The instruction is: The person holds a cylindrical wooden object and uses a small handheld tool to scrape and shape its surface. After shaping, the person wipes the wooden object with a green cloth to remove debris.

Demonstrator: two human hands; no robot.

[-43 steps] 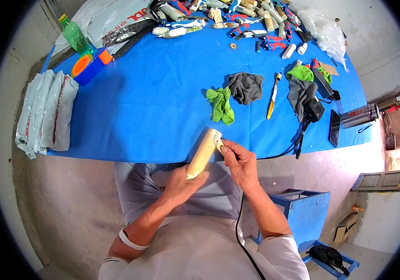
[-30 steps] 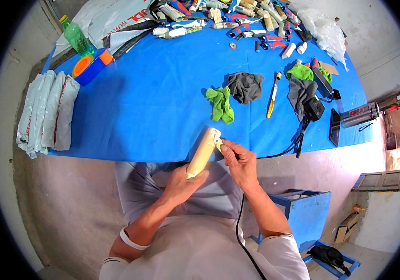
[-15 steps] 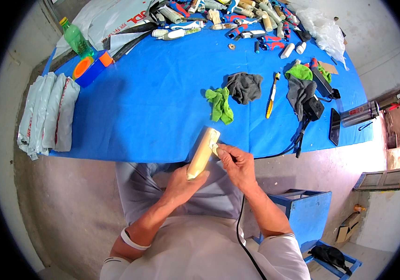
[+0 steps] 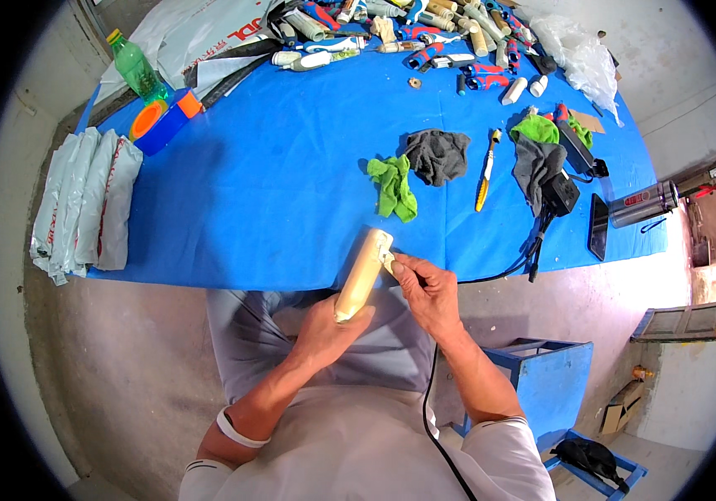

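My left hand (image 4: pixel 326 331) is wrapped round the lower end of a cream-tan cylindrical tool casing (image 4: pixel 364 274), which leans up and to the right at the table's front edge. At the casing's upper right side, my right hand (image 4: pixel 430 294) pinches a small pale piece (image 4: pixel 388 258) between thumb and forefinger. Whether that piece is a peeling label or a part of the casing I cannot make out. Just beyond lie a crumpled green cloth (image 4: pixel 393 188) and a dark grey cloth (image 4: pixel 439 156). A yellow-and-white toothbrush (image 4: pixel 487 174) lies to their right.
Casings and tool bodies (image 4: pixel 475 37) are heaped at the back of the blue-covered table (image 4: pixel 291 167). Packed plastic bags (image 4: pixel 91 200), a green bottle (image 4: pixel 134 67) and a blue tape dispenser (image 4: pixel 166 125) stand left. A phone (image 4: pixel 597 225), black adapter (image 4: pixel 560 194) and steel cup (image 4: pixel 643 204) lie right.
My right hand has shifted slightly to the right, away from the casing, with the pale piece pinched in it. My left hand keeps its hold on the casing.
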